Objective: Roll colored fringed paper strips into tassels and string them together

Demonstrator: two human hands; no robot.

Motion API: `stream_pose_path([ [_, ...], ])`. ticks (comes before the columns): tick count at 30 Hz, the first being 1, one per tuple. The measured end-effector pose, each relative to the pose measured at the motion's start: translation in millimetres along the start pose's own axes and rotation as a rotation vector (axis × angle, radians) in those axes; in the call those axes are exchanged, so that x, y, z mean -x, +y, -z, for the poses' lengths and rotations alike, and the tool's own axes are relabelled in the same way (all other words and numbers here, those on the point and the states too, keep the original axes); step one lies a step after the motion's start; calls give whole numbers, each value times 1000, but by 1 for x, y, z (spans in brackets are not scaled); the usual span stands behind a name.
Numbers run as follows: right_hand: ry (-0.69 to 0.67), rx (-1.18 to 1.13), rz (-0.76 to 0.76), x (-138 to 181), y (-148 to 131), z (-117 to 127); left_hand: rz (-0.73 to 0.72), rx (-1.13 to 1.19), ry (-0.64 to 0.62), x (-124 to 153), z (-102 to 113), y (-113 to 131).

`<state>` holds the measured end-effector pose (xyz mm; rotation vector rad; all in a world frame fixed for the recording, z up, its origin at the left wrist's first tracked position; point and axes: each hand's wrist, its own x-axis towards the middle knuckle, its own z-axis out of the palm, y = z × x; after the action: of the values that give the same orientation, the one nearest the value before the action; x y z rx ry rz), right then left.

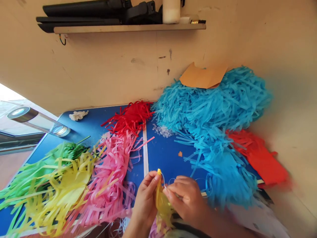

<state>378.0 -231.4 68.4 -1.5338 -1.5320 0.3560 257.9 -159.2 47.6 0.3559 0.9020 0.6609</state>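
At the table's front edge my left hand (146, 196) pinches the top of a yellow paper tassel (162, 206), whose strips hang down between my hands. My right hand (185, 195) is closed just beside it, thumb and finger pressed on a thin white string (163, 180). The string runs up to the folded yellow tip and loops behind my right fingers. To the left lie pink paper strips (111, 178), and to the right a pile of blue fringed paper (198, 109) spreads forward.
Yellow (71, 181) and green strips (47, 165) cover the left of the blue table (163, 158). Red fringe (133, 115), small clear beads (163, 130) and a glass bottle (39, 120) stand farther back. Red paper (262, 158) lies right. A loaded shelf (128, 29) hangs on the wall.
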Motion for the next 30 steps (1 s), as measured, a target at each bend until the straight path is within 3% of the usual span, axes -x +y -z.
stream_pose_path([
  [14,-67,-74,-92,-2,0,2,25,-11,-28,-1,0,-1],
  [22,-163,-469,-572,-5,11,3,24,-1,-27,2,-3,0],
  [30,-90,-580,-664,-5,17,1,15,14,-4,1,-1,-1],
])
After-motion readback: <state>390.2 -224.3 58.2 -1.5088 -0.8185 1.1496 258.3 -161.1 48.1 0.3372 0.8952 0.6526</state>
